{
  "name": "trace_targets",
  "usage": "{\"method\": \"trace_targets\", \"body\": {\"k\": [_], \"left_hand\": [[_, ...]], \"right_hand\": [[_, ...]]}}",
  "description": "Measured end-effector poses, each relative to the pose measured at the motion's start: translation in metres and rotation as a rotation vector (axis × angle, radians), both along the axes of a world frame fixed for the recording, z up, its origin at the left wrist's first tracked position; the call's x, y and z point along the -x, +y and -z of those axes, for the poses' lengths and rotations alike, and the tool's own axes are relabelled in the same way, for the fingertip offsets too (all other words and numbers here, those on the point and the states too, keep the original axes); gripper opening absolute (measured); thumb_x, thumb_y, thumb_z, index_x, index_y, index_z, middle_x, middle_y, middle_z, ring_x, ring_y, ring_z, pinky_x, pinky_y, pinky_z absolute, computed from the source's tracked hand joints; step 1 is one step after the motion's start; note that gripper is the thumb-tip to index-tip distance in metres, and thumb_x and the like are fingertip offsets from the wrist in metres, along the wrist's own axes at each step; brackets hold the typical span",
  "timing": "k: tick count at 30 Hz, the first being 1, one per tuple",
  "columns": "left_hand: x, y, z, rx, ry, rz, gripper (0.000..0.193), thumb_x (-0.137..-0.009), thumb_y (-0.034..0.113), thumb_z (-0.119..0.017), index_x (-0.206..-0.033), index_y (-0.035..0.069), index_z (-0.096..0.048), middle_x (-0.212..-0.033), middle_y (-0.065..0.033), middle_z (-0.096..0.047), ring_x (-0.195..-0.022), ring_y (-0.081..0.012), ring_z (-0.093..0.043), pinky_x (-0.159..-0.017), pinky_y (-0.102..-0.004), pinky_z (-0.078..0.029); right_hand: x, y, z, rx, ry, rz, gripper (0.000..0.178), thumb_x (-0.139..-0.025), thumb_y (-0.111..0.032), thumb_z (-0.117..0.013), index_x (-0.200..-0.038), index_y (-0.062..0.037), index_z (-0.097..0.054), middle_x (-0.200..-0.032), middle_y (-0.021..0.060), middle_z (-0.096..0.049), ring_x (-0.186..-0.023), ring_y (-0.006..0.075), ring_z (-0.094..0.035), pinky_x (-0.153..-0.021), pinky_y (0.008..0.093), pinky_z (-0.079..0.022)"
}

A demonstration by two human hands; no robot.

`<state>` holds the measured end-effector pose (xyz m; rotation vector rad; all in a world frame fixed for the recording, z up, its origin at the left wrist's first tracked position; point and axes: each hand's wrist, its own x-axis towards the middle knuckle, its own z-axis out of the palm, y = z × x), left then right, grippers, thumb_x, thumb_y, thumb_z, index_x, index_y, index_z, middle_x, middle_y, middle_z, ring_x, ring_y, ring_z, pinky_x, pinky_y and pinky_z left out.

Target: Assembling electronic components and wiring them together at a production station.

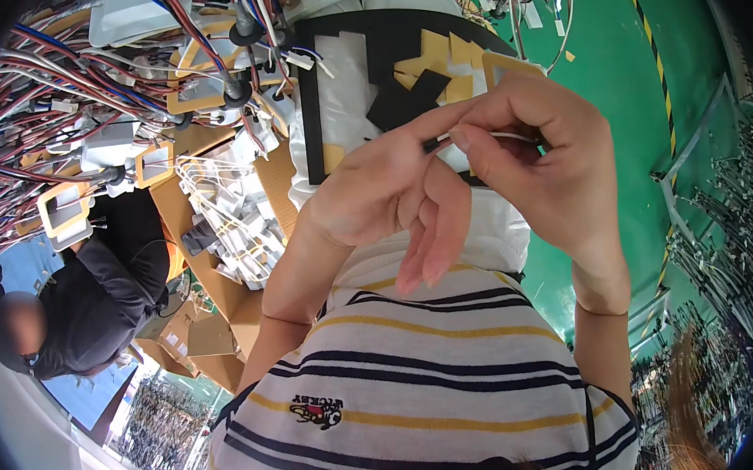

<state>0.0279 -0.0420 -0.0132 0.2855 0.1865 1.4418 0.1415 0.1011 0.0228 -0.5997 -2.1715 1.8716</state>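
Observation:
In front of my body, my right hand (548, 153) is closed in a pinch on a thin white wire (511, 135). The wire's short black end (431, 144) lies against my left hand (381, 190), between the thumb and the curled fingers. That hand is turned palm up, its thumb reaching under the right fingers; part of its grip is hidden there. Beyond both hands, a black tray-like surface (345, 25) carries yellow foam pieces (436, 51) and a black square piece (407, 98).
Bundled red, white and blue wires (26, 113) with black grommets crowd the far left. Below them, a cardboard box (230, 306) holds white parts and cables. A person in dark clothes (111, 276) is at the left. Racks of dark strips (724, 213) stand right, beyond green floor (599, 63).

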Motion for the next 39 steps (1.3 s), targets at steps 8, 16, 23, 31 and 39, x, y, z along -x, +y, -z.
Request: {"method": "trace_targets", "body": {"k": [8, 16, 23, 31, 39], "left_hand": [[0.011, 0.006, -0.027, 0.245, 0.367, -0.131, 0.049, -0.098, 0.022, -0.025, -0.14, -0.005, -0.021, -0.063, -0.0212, -0.061, -0.046, -0.0269, -0.06, -0.041, -0.0287, -0.052], [0.029, 0.001, -0.053, 0.229, 0.49, -0.095, 0.049, -0.096, 0.021, -0.026, -0.133, -0.01, -0.033, -0.051, -0.0166, -0.057, -0.038, -0.0217, -0.055, -0.035, -0.0263, -0.047], [0.031, 0.001, -0.047, 0.169, 0.421, -0.037, 0.051, -0.095, 0.025, -0.03, -0.134, -0.008, -0.035, -0.055, -0.0163, -0.059, -0.042, -0.0214, -0.057, -0.038, -0.0264, -0.048], [0.048, 0.018, -0.022, 0.086, 1.263, -0.167, 0.048, -0.078, 0.025, -0.067, -0.117, -0.002, -0.059, -0.114, -0.0122, -0.058, -0.108, -0.0196, -0.053, -0.092, -0.0321, -0.041], [0.036, 0.053, 0.016, 0.522, 1.176, -0.6, 0.016, -0.079, 0.01, -0.069, -0.088, -0.002, -0.065, -0.077, -0.0059, -0.066, -0.069, -0.0082, -0.061, -0.06, -0.0202, -0.048]], "right_hand": [[0.005, 0.013, -0.016, 0.087, 0.057, -0.014, 0.006, -0.079, 0.008, -0.063, -0.082, 0.0026, -0.062, -0.076, 0.0013, -0.055, -0.063, 0.0038, -0.048, -0.054, 0.0182, -0.038], [-0.005, 0.038, -0.024, 0.08, 0.123, -0.022, 0.01, -0.078, 0.008, -0.064, -0.088, 0.0038, -0.064, -0.081, 0.0035, -0.053, -0.068, 0.0066, -0.05, -0.056, 0.0195, -0.039], [-0.005, 0.042, -0.02, 0.065, 0.118, -0.059, 0.008, -0.077, 0.007, -0.065, -0.084, 0.0026, -0.062, -0.08, 0.0027, -0.053, -0.067, 0.0069, -0.048, -0.055, 0.0207, -0.037], [0.012, 0.05, -0.009, -0.424, 0.204, -0.207, 0.008, -0.075, 0.006, -0.063, -0.081, 0.001, -0.06, -0.074, 0.0038, -0.052, -0.062, 0.011, -0.051, -0.054, 0.0231, -0.037], [0.04, 0.049, 0.023, -0.471, 0.087, -0.09, 0.009, -0.074, 0.002, -0.065, -0.081, 0.0007, -0.06, -0.08, 0.0051, -0.054, -0.071, 0.017, -0.059, -0.06, 0.0274, -0.044]]}}
